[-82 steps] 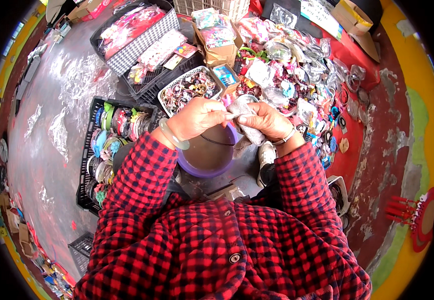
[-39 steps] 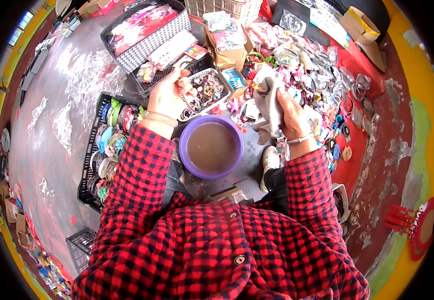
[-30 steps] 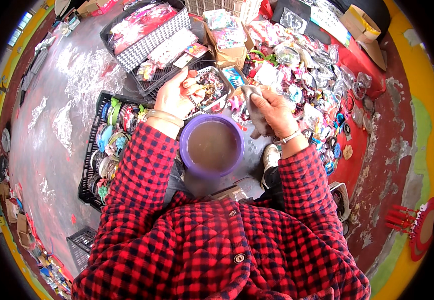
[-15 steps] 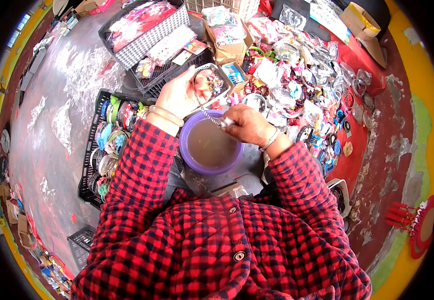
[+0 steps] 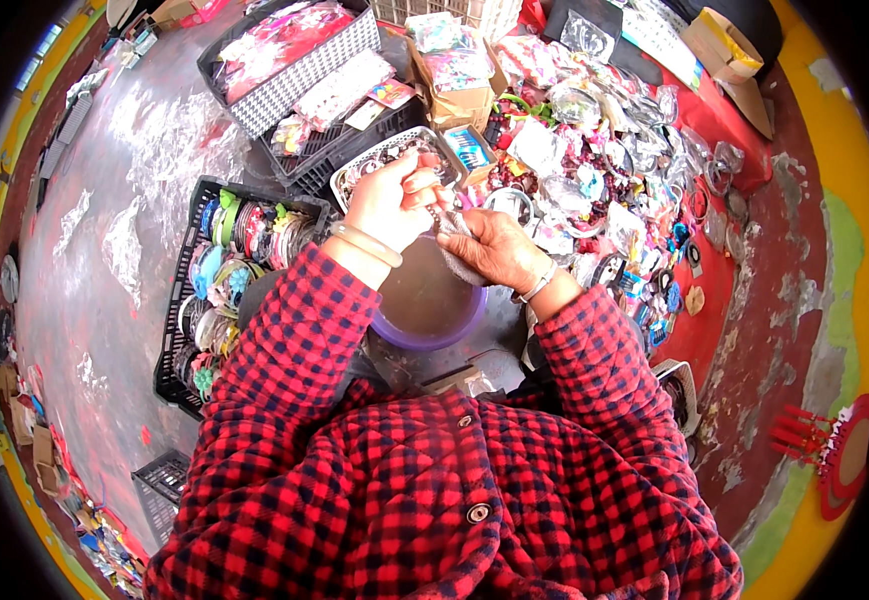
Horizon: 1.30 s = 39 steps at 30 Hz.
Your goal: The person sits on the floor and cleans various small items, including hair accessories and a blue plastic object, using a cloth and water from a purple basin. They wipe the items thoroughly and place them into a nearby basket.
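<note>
In front of me is a purple basin of murky brownish water, with both hands over its far part. My left hand is closed, its fingertips pinching a thin, beaded-looking band whose exact kind I cannot make out. Close against it, my right hand grips a grey cloth, which hangs over the water and meets the band. Just beyond my left hand stands a white basket holding several small dark and shiny pieces.
A black crate of headbands and hair ornaments stands at my left. Stacked crates with packaged goods are beyond it. A small blue-and-brown box adjoins the white basket. At right spreads a large heap of accessories on red cloth.
My left hand has drawn nearer and lower, away from the white basket, exposing more of it. The cloth in my right hand is now spread and brought up against the band.
</note>
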Each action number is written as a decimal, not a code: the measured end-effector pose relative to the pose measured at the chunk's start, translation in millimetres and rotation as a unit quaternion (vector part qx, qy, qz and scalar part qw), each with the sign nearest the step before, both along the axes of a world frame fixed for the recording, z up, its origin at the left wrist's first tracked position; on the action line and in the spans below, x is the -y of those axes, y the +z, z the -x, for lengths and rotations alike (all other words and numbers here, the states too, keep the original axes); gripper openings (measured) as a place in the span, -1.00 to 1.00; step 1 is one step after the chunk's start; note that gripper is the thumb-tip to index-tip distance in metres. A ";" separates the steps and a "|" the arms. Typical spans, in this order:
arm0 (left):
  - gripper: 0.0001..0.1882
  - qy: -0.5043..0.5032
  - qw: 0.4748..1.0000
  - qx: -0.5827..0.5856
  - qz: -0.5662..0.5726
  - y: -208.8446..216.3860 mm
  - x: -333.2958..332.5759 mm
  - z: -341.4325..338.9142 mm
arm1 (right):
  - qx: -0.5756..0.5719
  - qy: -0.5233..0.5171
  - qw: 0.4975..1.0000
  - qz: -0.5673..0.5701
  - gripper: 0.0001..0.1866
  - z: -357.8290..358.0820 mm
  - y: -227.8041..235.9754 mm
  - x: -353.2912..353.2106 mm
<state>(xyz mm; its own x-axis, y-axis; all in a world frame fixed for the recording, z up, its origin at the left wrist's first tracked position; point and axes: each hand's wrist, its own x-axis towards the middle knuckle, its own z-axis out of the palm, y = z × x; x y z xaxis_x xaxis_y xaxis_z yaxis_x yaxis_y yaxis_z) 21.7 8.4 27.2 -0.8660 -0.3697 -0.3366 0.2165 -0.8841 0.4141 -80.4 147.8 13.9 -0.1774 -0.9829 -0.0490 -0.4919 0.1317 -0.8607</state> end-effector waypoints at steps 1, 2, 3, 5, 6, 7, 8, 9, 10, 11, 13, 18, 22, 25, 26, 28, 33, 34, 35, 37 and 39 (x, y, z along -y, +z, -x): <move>-0.73 -0.003 1.000 0.011 0.011 4.8 0.2 -1.6 | 0.007 0.004 1.000 0.008 -0.74 -1.2 4.0 -0.7; -0.74 -0.013 1.000 0.008 0.003 7.5 1.4 -2.9 | 0.014 0.008 1.000 0.017 -0.74 -1.8 6.9 -1.1; -0.75 -0.024 1.000 0.005 -0.005 9.3 3.2 -4.5 | -0.003 0.016 1.000 0.026 -0.74 -1.8 8.1 -1.0; -0.76 -0.037 0.999 0.004 -0.016 12.9 4.9 -5.9 | -0.037 0.031 0.998 0.046 -0.74 -0.9 9.5 -1.0; -0.77 -0.040 0.999 0.006 -0.019 14.5 5.0 -6.0 | -0.071 0.029 0.995 0.057 -0.74 0.5 7.8 -1.5; -0.77 -0.042 0.999 0.009 -0.022 16.0 5.3 -6.9 | -0.104 0.029 0.992 0.068 -0.74 2.3 4.2 -2.2; -0.77 -0.031 0.999 0.015 -0.015 17.8 7.5 -7.8 | -0.137 0.028 0.987 0.079 -0.74 4.0 2.2 -3.3; -0.77 -0.021 0.999 0.022 -0.008 19.5 12.1 -9.0 | -0.147 0.029 0.986 0.078 -0.73 5.8 2.6 -5.1; -0.78 -0.011 1.000 0.028 -0.001 20.5 17.7 -10.3 | -0.158 0.030 0.984 0.076 -0.71 8.2 4.1 -7.0; -0.77 -0.030 1.000 -0.003 -0.003 18.8 24.2 -13.7 | -0.169 0.031 0.982 0.074 -0.69 9.4 5.0 -8.0; -0.77 -0.036 0.999 -0.008 -0.019 17.2 24.6 -15.9 | -0.153 0.031 0.983 0.095 -0.69 8.4 4.4 -8.2; -0.77 -0.073 0.997 -0.026 -0.006 16.7 30.1 -14.8 | -0.154 0.014 0.985 0.078 -0.70 9.0 -0.1 -8.8; -0.76 -0.070 0.995 -0.043 0.051 14.7 35.0 -17.6 | -0.087 -0.008 0.996 0.013 -0.76 6.9 10.3 -8.1; -0.76 -0.062 0.993 -0.023 0.102 15.6 34.5 -18.1 | 0.016 -0.042 0.998 -0.035 -0.77 11.9 5.9 -10.0; -0.75 -0.070 0.990 -0.031 0.123 18.3 32.8 -17.7 | 0.026 -0.052 0.997 -0.050 -0.77 14.3 5.2 -11.5; -0.74 -0.080 0.981 -0.046 0.173 21.0 30.1 -16.9 | 0.033 -0.071 0.993 -0.085 -0.77 14.7 16.6 -11.5; -0.72 -0.106 0.961 -0.079 0.241 26.6 26.5 -19.5 | 0.039 -0.157 0.986 -0.032 -0.68 29.9 -7.3 -15.1; -0.71 -0.088 0.962 -0.079 0.245 28.2 30.0 -21.9 | 0.018 -0.201 0.978 -0.042 -0.65 38.0 -17.5 -15.7; -0.70 -0.069 0.963 -0.080 0.248 25.8 32.8 -23.9 | -0.003 -0.246 0.968 -0.053 -0.62 44.9 -23.9 -16.2; -0.68 -0.067 0.948 -0.064 0.303 23.1 31.6 -24.2 | 0.172 -0.339 0.925 0.025 -0.65 55.7 -26.9 -17.9; -0.65 -0.074 0.926 -0.030 0.370 19.2 24.8 -20.3 | 0.416 -0.328 0.844 0.084 -0.68 59.2 -3.2 -26.0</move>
<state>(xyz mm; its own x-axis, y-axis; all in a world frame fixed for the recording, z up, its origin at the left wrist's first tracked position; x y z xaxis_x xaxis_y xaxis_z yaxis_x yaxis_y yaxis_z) 42.0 -16.4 46.3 -0.9346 -0.3556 0.0117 0.1579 -0.3852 0.9092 -139.6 173.8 10.6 -0.6591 -0.6915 -0.2956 0.4235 -0.0165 -0.9057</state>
